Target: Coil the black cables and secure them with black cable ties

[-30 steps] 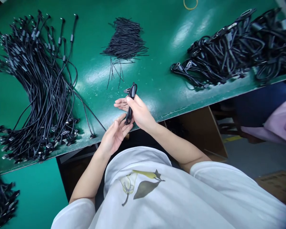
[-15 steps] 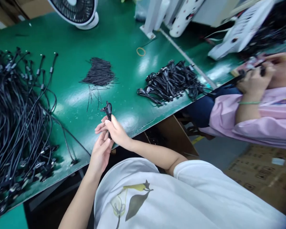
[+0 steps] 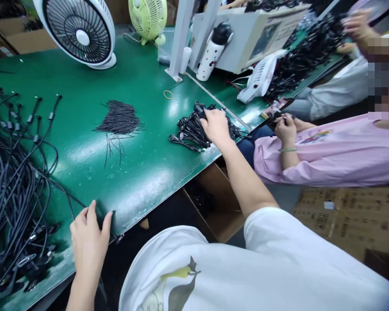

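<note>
The step in hand appears to be the laying down of a coiled cable: the right hand (image 3: 216, 125) is placed over a pile of coiled black cables with metal-tipped connectors (image 3: 191, 134), and a dark bundle is met by its fingertips. Whether this grip is closed on the bundle or loosened from it cannot be told. The left hand (image 3: 90, 236) is held low at the near edge of the green, glossy tabletop (image 3: 155, 177), thumb and fingers apart, beside a long black cable strand (image 3: 78, 201); whether the strand is touched cannot be made out.

A full release at the pile seems called for, then a single cable to be drawn from the large heap of loose black cables (image 3: 9, 185) at the left. Care is needed there, since the lengths are crossed and could be snagged.

Between the two groups a stack of thin black strips (image 3: 120, 117) is spread, some strays nearer. Beyond the pile, reach is bounded by a pale dividing strip (image 3: 204, 90) and a co-worker in a pink shirt (image 3: 330, 151). Farther back are placed a white round fan (image 3: 81, 37), a lime-green fan (image 3: 148, 17) and a spotted white bottle with a black cap (image 3: 210, 58).
</note>
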The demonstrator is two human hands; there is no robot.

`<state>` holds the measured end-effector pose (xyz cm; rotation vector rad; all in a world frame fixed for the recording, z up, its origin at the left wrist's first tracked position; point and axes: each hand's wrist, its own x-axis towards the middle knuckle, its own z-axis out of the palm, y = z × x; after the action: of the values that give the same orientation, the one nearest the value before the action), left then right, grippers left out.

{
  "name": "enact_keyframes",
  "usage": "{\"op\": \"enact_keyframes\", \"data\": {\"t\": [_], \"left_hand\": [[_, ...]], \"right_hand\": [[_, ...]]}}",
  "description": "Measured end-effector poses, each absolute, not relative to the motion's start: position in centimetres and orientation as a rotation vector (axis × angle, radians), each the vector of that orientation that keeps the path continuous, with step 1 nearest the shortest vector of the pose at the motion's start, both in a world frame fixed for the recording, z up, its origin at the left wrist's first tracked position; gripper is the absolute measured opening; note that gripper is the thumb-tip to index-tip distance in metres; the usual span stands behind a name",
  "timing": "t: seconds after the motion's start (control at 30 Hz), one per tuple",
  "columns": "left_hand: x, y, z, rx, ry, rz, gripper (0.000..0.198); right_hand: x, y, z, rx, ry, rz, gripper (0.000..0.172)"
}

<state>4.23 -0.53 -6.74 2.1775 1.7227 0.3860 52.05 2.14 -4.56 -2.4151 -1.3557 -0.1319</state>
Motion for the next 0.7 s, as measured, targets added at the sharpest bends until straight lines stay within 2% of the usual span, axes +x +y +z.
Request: {"op": "enact_keyframes", "data": {"t": [0.1, 0.2, 0.43, 0.53, 0.7], "left_hand": [[3.4, -0.7, -7.4, 2.243, 1.734, 0.302, 0.063], [2.9, -0.8, -7.7, 2.180, 1.736, 0.345, 0.061], [0.2, 0.8, -8.3, 1.729, 1.720, 0.381, 0.073], [-0.5, 1.2, -8.2, 1.491, 1.614, 0.542, 0.058], [0.6, 0.6, -6.4, 0.990, 1.387, 0.985, 0.036]], "right_hand": [[53.9, 2.3, -5.6, -2.500, -1.418, -0.009, 0.052], [53.5, 1.8, -6.8, -2.471, -1.356, -0.098, 0.056], [53.0, 1.2, -6.5, -2.434, -1.192, -0.225, 0.045], [53.2, 1.3, -6.2, -2.487, -1.143, -0.346, 0.043], [53.4, 1.2, -6.1, -2.581, -1.321, -0.183, 0.050]]}}
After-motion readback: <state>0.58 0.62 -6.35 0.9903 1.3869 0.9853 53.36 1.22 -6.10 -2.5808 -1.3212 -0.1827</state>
